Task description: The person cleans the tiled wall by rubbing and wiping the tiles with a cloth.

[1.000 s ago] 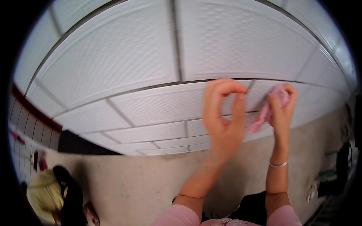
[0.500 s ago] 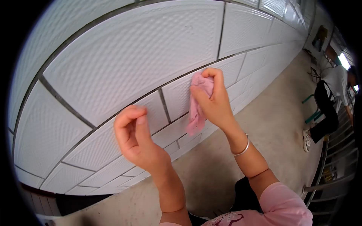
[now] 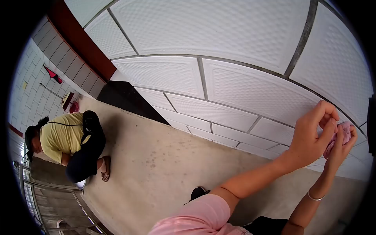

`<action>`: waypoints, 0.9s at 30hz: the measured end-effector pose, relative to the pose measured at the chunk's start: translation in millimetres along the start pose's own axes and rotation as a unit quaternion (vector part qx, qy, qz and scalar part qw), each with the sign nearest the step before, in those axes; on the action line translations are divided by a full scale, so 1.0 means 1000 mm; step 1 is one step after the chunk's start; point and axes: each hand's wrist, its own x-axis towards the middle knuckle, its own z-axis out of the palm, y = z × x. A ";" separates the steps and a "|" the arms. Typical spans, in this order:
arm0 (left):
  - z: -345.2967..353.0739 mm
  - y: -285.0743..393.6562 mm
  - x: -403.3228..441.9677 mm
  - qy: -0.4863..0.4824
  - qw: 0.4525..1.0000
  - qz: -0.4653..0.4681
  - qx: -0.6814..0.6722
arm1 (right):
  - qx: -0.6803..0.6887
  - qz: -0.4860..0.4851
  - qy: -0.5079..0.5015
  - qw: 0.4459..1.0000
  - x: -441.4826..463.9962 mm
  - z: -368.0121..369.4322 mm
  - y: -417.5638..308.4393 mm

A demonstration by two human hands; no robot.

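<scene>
Cloth and fingers, left to right. The left hand (image 3: 310, 136) is raised in front of the block wall (image 3: 239, 31), fingers curled and the tip of the thumb brought close to the index fingertip. From where I stand, I cannot tell whether these tips meet or pinch anything. Directly right of it, the pink cloth (image 3: 346, 129) is bunched in the right hand (image 3: 338, 152), gripped between thumb and bent fingers, its crumpled upper part showing between them. The left hand overlaps the left side of the cloth; contact between the two cannot be confirmed, nor can contact between cloth and wall. A bracelet (image 3: 316, 196) encircles the right wrist.

Surroundings, left to right. A metal railing (image 3: 53, 187) occupies the lower left. Above it, a person in a yellow top (image 3: 62, 135) sits low and bent forward, head down, well apart from both hands. Behind this person, a red item (image 3: 52, 74) is set against a tiled wall (image 3: 29, 92). Next, a red-brown band (image 3: 84, 41) runs down to a dark panel (image 3: 127, 100) at the near end of the white blocks. The concrete floor (image 3: 156, 156) lies between the seated person and the cloth. A dark shoe (image 3: 199, 192) shows beside the pink sleeve (image 3: 199, 213).
</scene>
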 end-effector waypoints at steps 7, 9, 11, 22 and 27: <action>-0.004 0.014 0.004 -0.029 0.987 -0.146 -0.057 | -0.019 -0.025 0.016 0.999 -0.006 0.017 -0.034; -0.004 0.013 0.003 -0.030 0.990 -0.129 -0.052 | 0.008 -0.020 0.002 1.000 -0.007 0.017 -0.033; -0.001 0.017 0.004 -0.018 0.992 -0.125 -0.029 | 0.009 -0.006 0.006 1.000 -0.010 0.020 -0.045; 0.004 0.007 -0.001 -0.044 0.993 -0.101 -0.048 | -0.007 -0.024 -0.002 1.000 -0.003 0.012 -0.029; 0.008 0.007 -0.003 -0.002 1.000 -0.003 0.028 | -0.024 -0.040 -0.042 0.998 0.005 -0.015 0.025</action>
